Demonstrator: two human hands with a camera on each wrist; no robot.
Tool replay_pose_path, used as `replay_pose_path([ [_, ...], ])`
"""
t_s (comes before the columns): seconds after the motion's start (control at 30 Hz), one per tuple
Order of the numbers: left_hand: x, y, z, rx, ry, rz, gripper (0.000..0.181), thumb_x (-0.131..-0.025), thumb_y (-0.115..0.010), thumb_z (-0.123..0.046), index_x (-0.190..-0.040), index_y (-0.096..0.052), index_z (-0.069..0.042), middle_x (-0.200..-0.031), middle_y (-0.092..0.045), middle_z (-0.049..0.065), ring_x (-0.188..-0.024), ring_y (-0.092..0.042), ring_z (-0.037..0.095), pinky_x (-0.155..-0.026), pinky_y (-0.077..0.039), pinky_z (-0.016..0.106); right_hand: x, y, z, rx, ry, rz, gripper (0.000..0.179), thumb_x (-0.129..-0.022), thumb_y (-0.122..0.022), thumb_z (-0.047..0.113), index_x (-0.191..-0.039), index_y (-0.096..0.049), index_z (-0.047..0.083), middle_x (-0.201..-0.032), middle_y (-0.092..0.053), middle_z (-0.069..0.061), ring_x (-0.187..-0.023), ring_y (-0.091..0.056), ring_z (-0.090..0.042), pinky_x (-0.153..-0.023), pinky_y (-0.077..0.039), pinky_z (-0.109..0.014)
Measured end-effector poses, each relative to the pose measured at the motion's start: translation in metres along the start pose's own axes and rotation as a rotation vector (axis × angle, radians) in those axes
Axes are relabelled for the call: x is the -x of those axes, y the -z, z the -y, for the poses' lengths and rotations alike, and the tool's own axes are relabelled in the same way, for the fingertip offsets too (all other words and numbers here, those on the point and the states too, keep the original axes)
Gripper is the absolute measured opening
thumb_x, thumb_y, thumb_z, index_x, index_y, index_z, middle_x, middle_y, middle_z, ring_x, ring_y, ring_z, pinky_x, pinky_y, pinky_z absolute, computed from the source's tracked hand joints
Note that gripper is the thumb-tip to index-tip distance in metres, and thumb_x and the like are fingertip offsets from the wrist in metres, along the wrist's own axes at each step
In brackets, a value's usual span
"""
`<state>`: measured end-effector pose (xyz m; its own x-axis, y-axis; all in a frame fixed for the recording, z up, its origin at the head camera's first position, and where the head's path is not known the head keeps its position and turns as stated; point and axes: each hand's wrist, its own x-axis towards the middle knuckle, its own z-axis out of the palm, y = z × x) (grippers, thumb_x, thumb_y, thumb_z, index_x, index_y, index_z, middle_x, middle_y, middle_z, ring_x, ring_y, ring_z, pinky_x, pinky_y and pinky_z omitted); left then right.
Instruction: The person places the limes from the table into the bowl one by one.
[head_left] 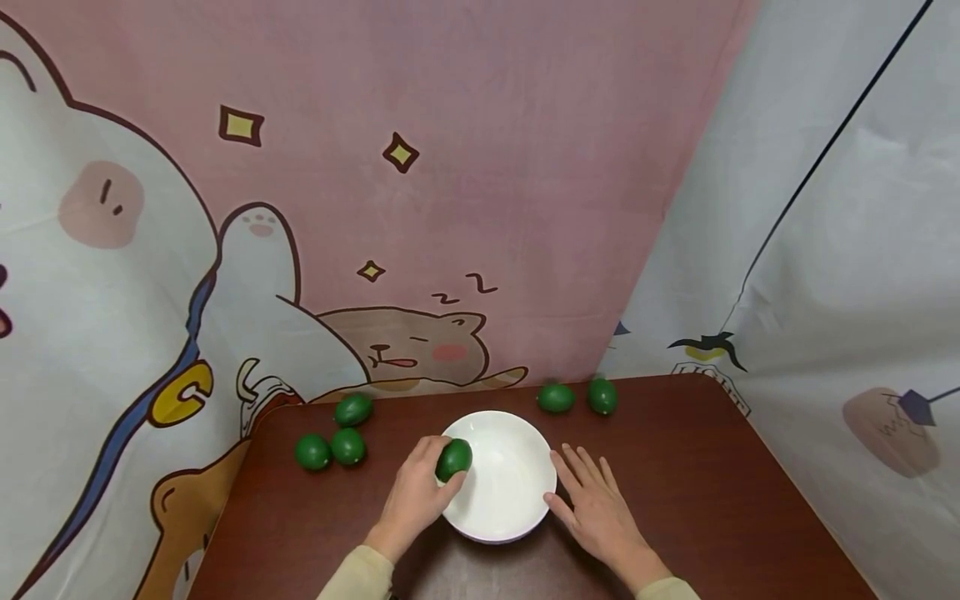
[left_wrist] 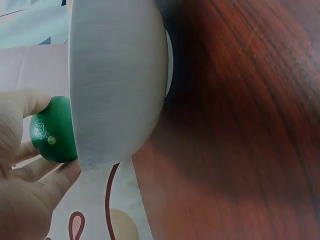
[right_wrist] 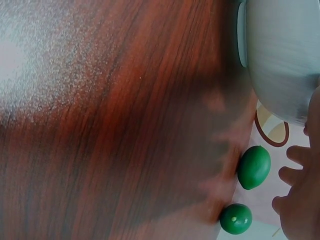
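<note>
Lime, one, dark green, glossy (head_left: 454, 460): in the left hand (head_left: 417, 492), lower centre of the head view, over the left rim of the bowl. Fingers curled round it, narrowed to its width; in the left wrist view the lime sits at the left of the frame, between one digit above and the other fingers below, its right part hidden behind the bowl's rim. Bowl, one, white, round (head_left: 502, 475): lower centre of the head view, upright on the bench, its inside bare. Right hand (head_left: 596, 508): lower right of centre, fingers straight and spread, holding nothing; thumb and forefinger at the bowl's right rim, contact uncertain. Limes, further, five, lying on the bench: front-left lime (head_left: 312, 452), its near neighbour (head_left: 348, 446) just to the right, and rear-left lime (head_left: 353, 409) just above the pair, all left of the bowl; back lime (head_left: 556, 398) and far-right lime (head_left: 602, 396), side by side above and right of the bowl, seen again at the lower right of the right wrist view. Bench, one, reddish-brown, wood-grained (head_left: 720, 500): across the bottom of the frame. Cloth, printed with cartoon animals (head_left: 562, 167): behind, filling the upper frame.
</note>
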<state>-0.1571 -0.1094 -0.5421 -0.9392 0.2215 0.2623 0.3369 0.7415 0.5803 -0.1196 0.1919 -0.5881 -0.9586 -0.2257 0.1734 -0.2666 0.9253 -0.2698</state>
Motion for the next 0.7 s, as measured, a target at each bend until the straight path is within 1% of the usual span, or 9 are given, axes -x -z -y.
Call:
replay_pose_path([
  [0.2, -0.0016, 0.0006, 0.002, -0.051, -0.066, 0.028, 0.047, -0.086, -0.085, -0.027, -0.125, -0.066, -0.008, -0.117, -0.064, 0.006, -0.098, -0.063, 0.017, -0.084, -0.059, 0.038, 0.0006, -0.0002, 0.0003, 0.001, -0.007, 0.006, 0.07, -0.101, -0.059, 0.054, -0.157, -0.046, 0.014, -0.161, -0.042, -0.015, -0.15, -0.037, -0.04, -0.122, -0.019, -0.064],
  [0.47, -0.0025, 0.001, 0.0007, -0.105, -0.138, 0.081, 0.047, -0.085, -0.086, -0.026, -0.124, -0.066, -0.008, -0.116, -0.064, 0.007, -0.095, -0.062, 0.017, -0.079, -0.058, 0.037, 0.0007, 0.0008, 0.0014, -0.018, -0.019, 0.015, 0.07, -0.101, -0.059, 0.052, -0.158, -0.045, 0.014, -0.161, -0.042, -0.015, -0.15, -0.036, -0.04, -0.122, -0.018, -0.064],
  [0.57, -0.0028, 0.0008, 0.0, -0.115, -0.162, 0.115, 0.046, -0.085, -0.086, -0.024, -0.123, -0.067, -0.007, -0.115, -0.065, 0.007, -0.096, -0.063, 0.018, -0.08, -0.058, 0.037, 0.0005, 0.0014, 0.0018, -0.017, -0.019, 0.013, 0.07, -0.101, -0.06, 0.051, -0.158, -0.045, 0.014, -0.161, -0.042, -0.015, -0.15, -0.036, -0.04, -0.122, -0.019, -0.064],
  [0.7, -0.003, 0.0002, -0.0006, -0.129, -0.176, 0.18, 0.044, -0.086, -0.084, -0.023, -0.124, -0.067, -0.008, -0.116, -0.065, 0.006, -0.098, -0.063, 0.018, -0.081, -0.058, 0.036, 0.0003, 0.0017, 0.0021, -0.02, -0.021, 0.015, 0.069, -0.1, -0.061, 0.05, -0.157, -0.045, 0.014, -0.161, -0.042, -0.015, -0.15, -0.035, -0.04, -0.122, -0.019, -0.064],
])
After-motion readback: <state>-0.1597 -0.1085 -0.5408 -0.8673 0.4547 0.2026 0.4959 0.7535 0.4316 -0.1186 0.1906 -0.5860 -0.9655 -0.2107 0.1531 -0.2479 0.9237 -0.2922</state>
